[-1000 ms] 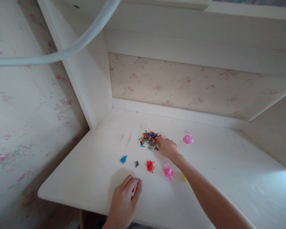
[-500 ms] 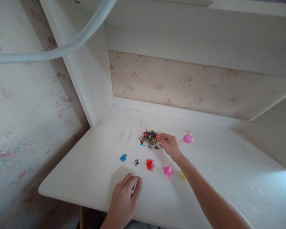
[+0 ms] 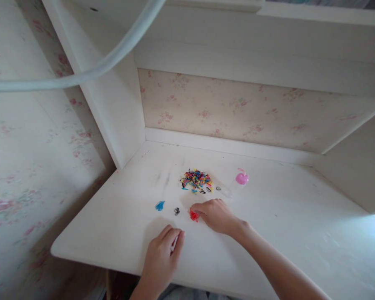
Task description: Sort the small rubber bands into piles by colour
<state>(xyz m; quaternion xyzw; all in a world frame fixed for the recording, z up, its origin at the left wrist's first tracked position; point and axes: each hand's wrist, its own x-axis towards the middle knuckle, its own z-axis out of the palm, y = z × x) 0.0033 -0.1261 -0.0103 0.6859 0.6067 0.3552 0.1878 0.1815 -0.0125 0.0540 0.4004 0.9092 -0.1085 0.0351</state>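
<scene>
My right hand (image 3: 214, 214) is over the small pile of red rubber bands (image 3: 193, 216), its thumb and fingers pinched together at the pile's right edge. What lies between those fingertips is too small to make out. My left hand (image 3: 164, 254) rests near the front of the desk, fingers curled against the thumb; a hint of red shows in the gap, but its contents are unclear. Left of the red bands are a few black rubber bands (image 3: 176, 211) and a blue bunch (image 3: 160, 205). Behind them lies a mixed heap of coloured rubber bands (image 3: 196, 179).
A round pink object (image 3: 242, 178) sits right of the heap. Loose black bands (image 3: 208, 189) lie at the heap's near edge. The white desk (image 3: 112, 225) has a side panel (image 3: 125, 104) and back ledge. A pale curved tube (image 3: 106, 64) crosses the upper left.
My right hand has moved from the mixed heap toward me and left, to the red bands. It and its forearm now cover the pink and yellow bunches. My left hand stays nearly still.
</scene>
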